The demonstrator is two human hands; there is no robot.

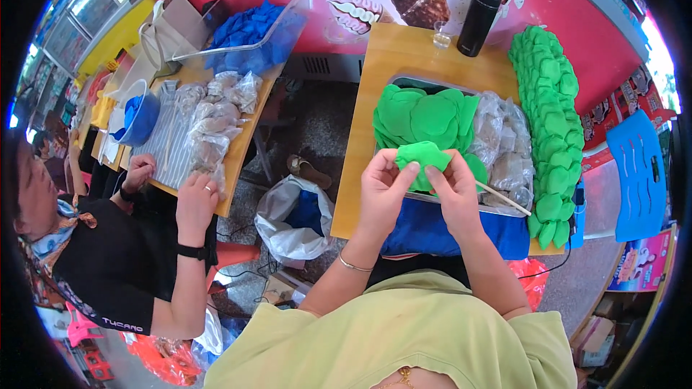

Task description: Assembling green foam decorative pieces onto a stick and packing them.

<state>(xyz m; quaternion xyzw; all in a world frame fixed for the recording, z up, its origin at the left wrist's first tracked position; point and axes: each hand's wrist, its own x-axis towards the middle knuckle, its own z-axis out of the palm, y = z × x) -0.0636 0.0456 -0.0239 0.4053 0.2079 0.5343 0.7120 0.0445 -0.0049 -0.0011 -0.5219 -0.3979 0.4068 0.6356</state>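
My left hand (382,187) and my right hand (457,191) pinch a thin green cloth-like piece (423,153) between them, thumbs on its near side. Just beyond is a pile of similar rounded green pieces (425,117) in a metal tray (497,209). Clear plastic bags with greyish-brown contents (504,140) fill the tray's right side. A thin pale stick (510,200) slants over the tray's near right corner, its upper end close to my right hand. Whether that hand touches the stick I cannot tell. Overlapping green pieces (551,137) form a long row along the table's right edge.
A black bottle (479,20) and a small clear cup (441,37) stand at the table's back. To the left, a co-worker (115,259) sits at another table with plastic bags (214,119) and a blue basin (138,117). A white sack (277,227) stands between the tables; a blue chair (636,173) is at right.
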